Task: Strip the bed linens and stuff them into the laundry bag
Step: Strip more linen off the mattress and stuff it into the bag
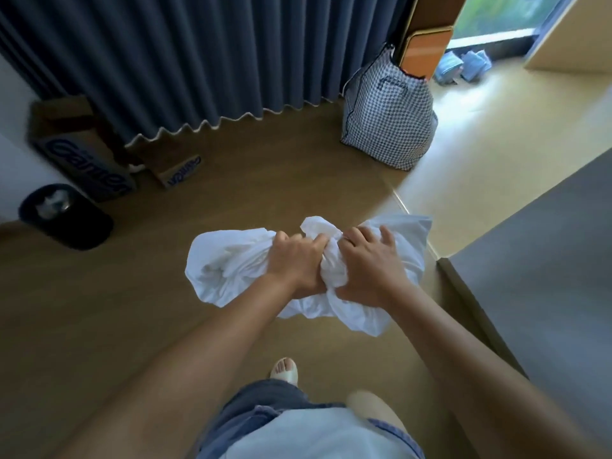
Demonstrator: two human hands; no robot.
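A crumpled bundle of white bed linen (228, 266) hangs in the air in front of me above the wooden floor. My left hand (294, 260) grips its bunched middle with curled fingers. My right hand (371, 260) clutches the same bundle just to the right, fingers dug into the cloth. The checked black-and-white laundry bag (387, 117) stands on the floor far ahead to the right, bulging and leaning against an orange panel, well apart from my hands.
A dark blue curtain (185, 61) hangs along the far wall. Cardboard boxes (82, 154) and a black bin (63, 220) sit at the left. The grey bed corner (536, 270) juts in at the right. Blue slippers (463, 66) lie by the window.
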